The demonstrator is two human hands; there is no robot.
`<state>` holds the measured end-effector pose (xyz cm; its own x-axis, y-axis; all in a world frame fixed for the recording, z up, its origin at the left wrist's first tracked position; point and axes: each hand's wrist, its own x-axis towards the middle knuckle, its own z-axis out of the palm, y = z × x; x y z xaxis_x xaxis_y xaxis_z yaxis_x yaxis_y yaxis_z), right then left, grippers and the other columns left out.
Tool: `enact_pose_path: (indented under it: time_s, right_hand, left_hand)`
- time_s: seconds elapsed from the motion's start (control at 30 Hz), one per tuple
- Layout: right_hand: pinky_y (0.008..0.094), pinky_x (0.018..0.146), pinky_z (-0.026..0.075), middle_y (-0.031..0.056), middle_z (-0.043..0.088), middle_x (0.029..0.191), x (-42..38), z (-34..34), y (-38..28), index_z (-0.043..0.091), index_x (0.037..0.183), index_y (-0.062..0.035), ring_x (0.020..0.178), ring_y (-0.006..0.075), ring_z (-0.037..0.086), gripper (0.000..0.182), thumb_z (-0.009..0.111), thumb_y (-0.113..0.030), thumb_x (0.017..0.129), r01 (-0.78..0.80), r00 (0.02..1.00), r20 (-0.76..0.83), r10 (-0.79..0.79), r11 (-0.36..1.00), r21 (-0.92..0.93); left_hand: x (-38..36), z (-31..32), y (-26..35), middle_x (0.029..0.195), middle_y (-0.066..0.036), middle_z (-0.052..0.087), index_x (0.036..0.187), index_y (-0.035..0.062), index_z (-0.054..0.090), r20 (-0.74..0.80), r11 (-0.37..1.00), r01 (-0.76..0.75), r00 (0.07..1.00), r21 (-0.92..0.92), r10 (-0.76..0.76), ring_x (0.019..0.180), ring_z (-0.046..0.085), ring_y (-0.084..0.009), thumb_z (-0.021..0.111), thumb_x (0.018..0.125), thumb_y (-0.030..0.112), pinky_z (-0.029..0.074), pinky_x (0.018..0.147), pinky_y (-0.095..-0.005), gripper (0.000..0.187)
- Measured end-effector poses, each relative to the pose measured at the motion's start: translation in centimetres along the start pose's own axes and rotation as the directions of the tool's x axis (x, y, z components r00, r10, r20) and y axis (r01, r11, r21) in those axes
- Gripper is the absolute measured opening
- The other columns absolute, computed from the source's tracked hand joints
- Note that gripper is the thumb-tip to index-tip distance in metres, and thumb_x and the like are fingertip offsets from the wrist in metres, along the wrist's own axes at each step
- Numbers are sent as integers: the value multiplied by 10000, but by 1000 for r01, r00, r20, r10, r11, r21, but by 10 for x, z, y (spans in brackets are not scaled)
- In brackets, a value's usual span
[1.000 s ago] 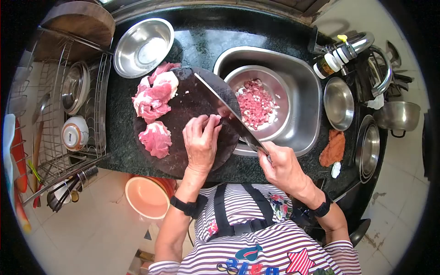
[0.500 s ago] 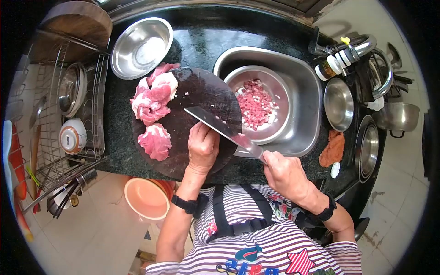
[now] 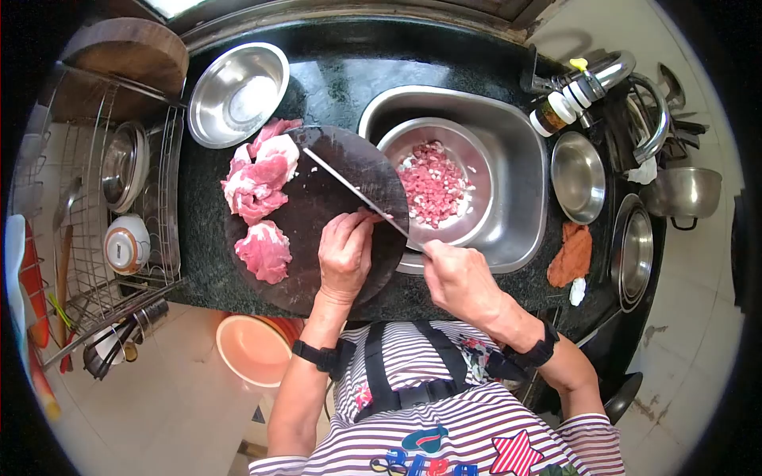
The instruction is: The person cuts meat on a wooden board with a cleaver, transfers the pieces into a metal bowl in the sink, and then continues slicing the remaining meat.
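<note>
My right hand (image 3: pixel 460 282) is wrapped round the handle of a long knife (image 3: pixel 349 186), whose blade points up and left across the round dark board (image 3: pixel 317 206). On the board, my left hand (image 3: pixel 346 252) has its fingers pressed together beside the blade; a sliver of reddish meat shows at the fingertips. Large pieces of raw meat (image 3: pixel 260 178) lie at the board's left edge, with a smaller piece (image 3: pixel 264 251) below them. Diced meat (image 3: pixel 432 186) fills part of a metal bowl (image 3: pixel 482 159) in the sink (image 3: pixel 524 151), right of the board.
An empty metal bowl (image 3: pixel 238 95) stands behind the board at the left. A wire dish rack (image 3: pixel 87 293) is at the far left. Right of the sink are a metal bowl (image 3: pixel 578 176), a brown cloth (image 3: pixel 570 255) and the tap (image 3: pixel 655 119). An orange bucket (image 3: pixel 254 349) stands below the counter.
The knife has turned to a steeper angle, its blade now seen nearly edge-on. My right hand has moved left and up. The whole view has shifted slightly.
</note>
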<state>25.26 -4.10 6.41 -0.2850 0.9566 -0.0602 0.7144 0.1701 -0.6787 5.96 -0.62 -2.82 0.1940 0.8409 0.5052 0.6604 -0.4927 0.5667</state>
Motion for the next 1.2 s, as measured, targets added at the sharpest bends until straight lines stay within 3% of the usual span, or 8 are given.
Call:
enact_pose_path:
  time_s: [0.43,0.57,0.63,0.77,0.83,0.9,1.1,1.2]
  right_hand:
    - [489,569,507,204,605,760,-16,-13,-13,493,867,7,639,403,624,125,589,-1,786,17,982,186,17,984,-179]
    - [494,569,490,199,582,732,11,12,-17,471,859,-7,636,420,608,146,598,-1,788,67,992,120,-46,982,-176]
    - [474,593,522,210,616,776,23,18,-21,499,859,26,664,400,643,148,572,29,731,96,989,127,-73,977,-191]
    - [486,606,516,209,621,760,14,10,-14,509,861,10,668,404,639,112,579,10,773,52,996,76,-42,990,-132]
    - [502,605,507,208,613,734,5,5,-6,507,860,-1,663,415,630,95,584,-7,804,40,997,70,-31,992,-122]
    - [507,592,502,210,607,723,2,-1,-2,499,856,-4,658,428,622,104,593,-14,812,54,997,62,-48,994,-92]
    - [495,574,497,206,603,743,-9,-13,-19,505,895,-2,650,413,621,137,604,0,801,49,989,144,-30,991,-127]
    - [496,562,504,209,600,742,-10,-11,-16,494,880,-1,626,413,621,136,603,-10,799,51,983,182,-21,986,-160]
  left_hand:
    - [-7,-3,-6,985,-138,660,976,17,701,62,999,30,998,-27,-29,955,633,-352,685,686,-56,513,846,-425,299]
    - [0,-5,-5,1022,-152,662,989,7,695,69,995,-32,997,-93,39,981,634,-360,677,696,-60,515,856,-427,301]
    - [-3,-1,-6,1065,-166,661,1004,-2,691,24,999,-19,1000,48,18,1009,634,-355,665,706,-67,517,865,-422,306]
    - [-1,-4,-1,1035,-161,655,1025,-5,691,11,999,-24,1000,23,24,996,633,-339,655,723,-71,517,859,-422,310]
    - [-11,-4,-1,1058,-154,661,1071,14,686,65,996,78,995,-30,-76,1029,631,-336,665,752,-76,516,887,-420,333]
    - [-6,-6,6,943,-126,637,996,-5,686,3,993,113,994,-20,-113,924,635,-322,670,740,-55,523,833,-420,262]
    - [-2,-12,5,951,-123,656,986,25,694,-1,998,46,999,-43,-46,850,636,-334,672,723,-52,523,782,-412,276]
    - [-9,-9,0,1000,-146,654,1028,23,691,45,995,84,996,-45,-82,951,634,-374,665,659,-95,530,841,-447,388]
